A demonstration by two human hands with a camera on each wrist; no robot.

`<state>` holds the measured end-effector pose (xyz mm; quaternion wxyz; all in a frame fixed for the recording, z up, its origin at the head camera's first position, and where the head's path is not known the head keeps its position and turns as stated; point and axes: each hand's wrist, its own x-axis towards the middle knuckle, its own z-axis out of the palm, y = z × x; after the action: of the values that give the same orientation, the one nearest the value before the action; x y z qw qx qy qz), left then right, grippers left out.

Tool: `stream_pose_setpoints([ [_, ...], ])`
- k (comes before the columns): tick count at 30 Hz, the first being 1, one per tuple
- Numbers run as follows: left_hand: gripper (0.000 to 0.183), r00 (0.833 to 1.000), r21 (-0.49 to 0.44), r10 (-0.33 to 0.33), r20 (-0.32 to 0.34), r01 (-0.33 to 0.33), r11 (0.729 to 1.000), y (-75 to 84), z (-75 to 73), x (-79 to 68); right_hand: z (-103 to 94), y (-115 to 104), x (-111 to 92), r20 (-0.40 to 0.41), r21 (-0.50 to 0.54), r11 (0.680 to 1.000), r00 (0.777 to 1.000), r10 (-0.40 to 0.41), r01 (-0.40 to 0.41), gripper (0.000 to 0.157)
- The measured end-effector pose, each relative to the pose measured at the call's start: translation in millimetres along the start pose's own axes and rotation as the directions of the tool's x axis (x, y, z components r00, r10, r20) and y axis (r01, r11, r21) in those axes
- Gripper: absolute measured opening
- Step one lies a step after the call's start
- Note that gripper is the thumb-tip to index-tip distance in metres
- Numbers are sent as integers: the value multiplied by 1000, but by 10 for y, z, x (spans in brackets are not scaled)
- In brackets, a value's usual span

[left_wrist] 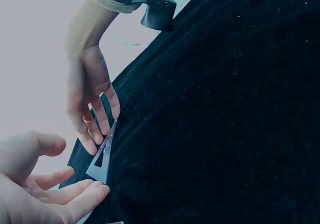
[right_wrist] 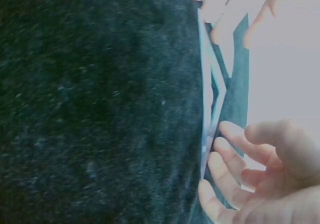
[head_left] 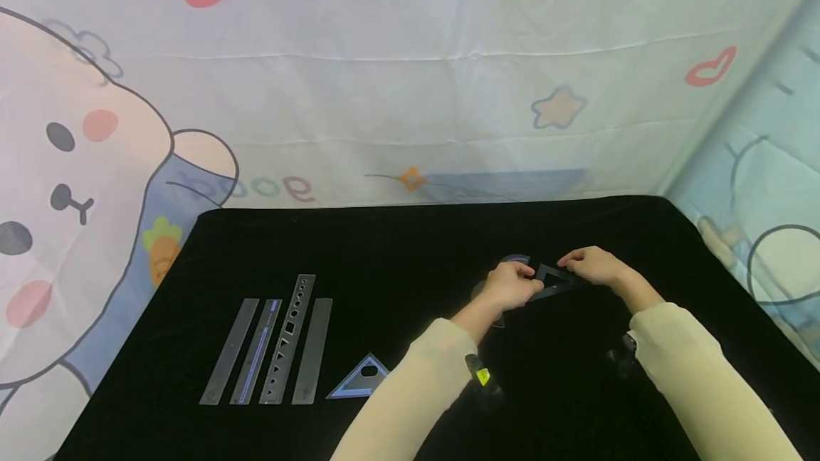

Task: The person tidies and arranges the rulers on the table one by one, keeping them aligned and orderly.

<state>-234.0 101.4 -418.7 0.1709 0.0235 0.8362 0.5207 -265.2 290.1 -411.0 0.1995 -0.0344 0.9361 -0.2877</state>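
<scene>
A clear triangular set square (head_left: 552, 292) with a cut-out lies on the black cloth between my hands. My left hand (head_left: 510, 286) is at its left corner, fingertips touching it and the thumb held apart in the left wrist view. At the opposite end is my right hand (head_left: 593, 266); its loosely bent fingers touch the set square's (right_wrist: 206, 88) narrow corner in the right wrist view. Behind and under the left hand, a clear curved piece (head_left: 516, 259) shows at its edges, mostly hidden.
On the left lie several straight rulers side by side, one a template ruler (head_left: 285, 347) with cut-out shapes. A blue-edged set square (head_left: 360, 381) is right of them, partly behind my left sleeve (head_left: 416, 383). The black-covered table (head_left: 423, 233) meets a printed curtain (head_left: 384, 91) at the back.
</scene>
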Motion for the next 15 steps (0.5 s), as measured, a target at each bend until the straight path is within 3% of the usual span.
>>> stream_pose_setpoints([
  [4, 29, 1000, -19, -21, 6, 21, 1000, 23, 8, -1, -28, -21, -3, 53, 85, 995, 998, 47, -51, 40],
  [15, 24, 999, -57, -39, -28, 38, 998, 32, 55, 5, -37, -52, -8, 81, 100, 992, 995, 64, -72, 41],
])
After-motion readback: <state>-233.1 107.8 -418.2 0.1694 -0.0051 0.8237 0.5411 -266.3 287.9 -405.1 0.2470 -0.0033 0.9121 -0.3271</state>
